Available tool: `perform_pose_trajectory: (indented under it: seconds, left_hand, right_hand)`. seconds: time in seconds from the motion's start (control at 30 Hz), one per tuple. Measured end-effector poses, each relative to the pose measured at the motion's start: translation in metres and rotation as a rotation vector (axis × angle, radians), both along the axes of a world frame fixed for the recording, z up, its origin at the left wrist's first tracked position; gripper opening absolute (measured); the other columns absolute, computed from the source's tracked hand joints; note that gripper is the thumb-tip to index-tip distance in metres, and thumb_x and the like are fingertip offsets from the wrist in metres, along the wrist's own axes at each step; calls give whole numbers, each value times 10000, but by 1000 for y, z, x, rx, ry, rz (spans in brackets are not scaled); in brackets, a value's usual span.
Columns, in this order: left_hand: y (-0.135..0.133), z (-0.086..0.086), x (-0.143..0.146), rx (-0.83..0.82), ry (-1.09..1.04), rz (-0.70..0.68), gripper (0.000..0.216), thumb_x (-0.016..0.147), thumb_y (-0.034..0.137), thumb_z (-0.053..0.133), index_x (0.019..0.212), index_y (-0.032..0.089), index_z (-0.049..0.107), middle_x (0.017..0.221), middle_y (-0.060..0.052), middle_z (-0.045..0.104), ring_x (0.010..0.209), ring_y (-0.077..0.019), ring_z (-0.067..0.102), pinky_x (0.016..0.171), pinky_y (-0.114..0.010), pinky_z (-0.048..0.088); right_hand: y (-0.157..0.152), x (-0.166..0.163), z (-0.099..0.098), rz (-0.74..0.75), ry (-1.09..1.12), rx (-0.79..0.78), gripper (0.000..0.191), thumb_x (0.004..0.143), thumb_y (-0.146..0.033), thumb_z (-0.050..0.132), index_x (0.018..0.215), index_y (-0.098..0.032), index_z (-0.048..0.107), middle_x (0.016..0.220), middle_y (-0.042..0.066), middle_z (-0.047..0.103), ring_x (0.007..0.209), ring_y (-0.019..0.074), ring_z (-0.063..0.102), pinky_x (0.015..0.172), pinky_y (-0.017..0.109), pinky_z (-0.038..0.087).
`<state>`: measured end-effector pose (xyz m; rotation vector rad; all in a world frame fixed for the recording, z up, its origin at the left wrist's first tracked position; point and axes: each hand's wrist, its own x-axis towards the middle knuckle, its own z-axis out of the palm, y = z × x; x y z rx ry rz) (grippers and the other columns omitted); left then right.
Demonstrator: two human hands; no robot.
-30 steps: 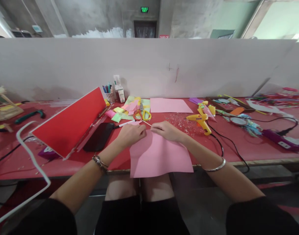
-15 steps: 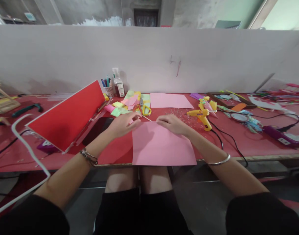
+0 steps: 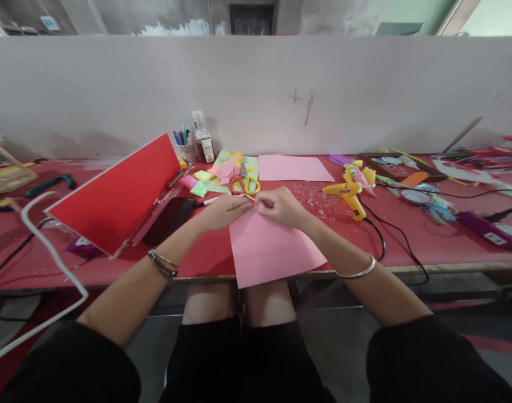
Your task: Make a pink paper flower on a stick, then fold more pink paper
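A pink paper sheet point(image 3: 276, 246) lies aslant on the red tabletop, its near corner hanging past the front edge. At its far left corner, my left hand point(image 3: 225, 212) holds the paper, fingers long and pressed together. Beside it, my right hand point(image 3: 283, 207) is closed with curled fingers on the same far corner. A thin pale stick point(image 3: 250, 197) shows between the hands; how it meets the paper is hidden by the fingers. Just beyond them rest yellow-handled scissors point(image 3: 252, 184). Left of my left hand lies a black phone point(image 3: 169, 220).
A red board point(image 3: 125, 196) leans at the left, near a white bent tube point(image 3: 46, 240). A yellow glue gun point(image 3: 348, 196) with a black cord stands right. Behind are a second pink sheet point(image 3: 295, 168), a bottle point(image 3: 203, 140) and a pen cup point(image 3: 187, 153).
The pink sheet has turned, its near left corner now lower and its right side higher. My hands have come together at its far corner, and the right fingers have curled in.
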<state>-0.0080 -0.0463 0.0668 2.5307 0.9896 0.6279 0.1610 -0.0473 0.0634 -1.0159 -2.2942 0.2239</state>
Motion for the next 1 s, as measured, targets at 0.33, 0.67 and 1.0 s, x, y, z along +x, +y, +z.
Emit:
perform_pose_trajectory:
  seconds: [0.33,0.67,1.0]
  left_hand:
    - [5,-6,-31,-47,88,-5,394,788,461,271,529,175,353,526,38,335,493,-87,346,481,-200,303]
    - [10,-6,-79,-74,163,198,413,752,486,278,591,168,487,581,-2,511,574,-131,474,528,-210,370]
    - [1,-6,-22,77,222,28,358,801,353,279,552,168,457,516,23,445,488,-93,399,484,-195,296]
  right_hand:
    - [2,37,-9,-73,-45,-103,82,573,-201,377,497,-179,396,453,-47,364,451,68,316,483,199,241]
    - [-5,84,-12,-316,-2,-32,128,614,-201,397,490,-190,366,432,-36,363,427,85,333,459,218,237]
    - [-19,0,-1,-109,-205,5,175,710,-214,441,811,-179,580,788,46,610,675,152,504,578,237,310]
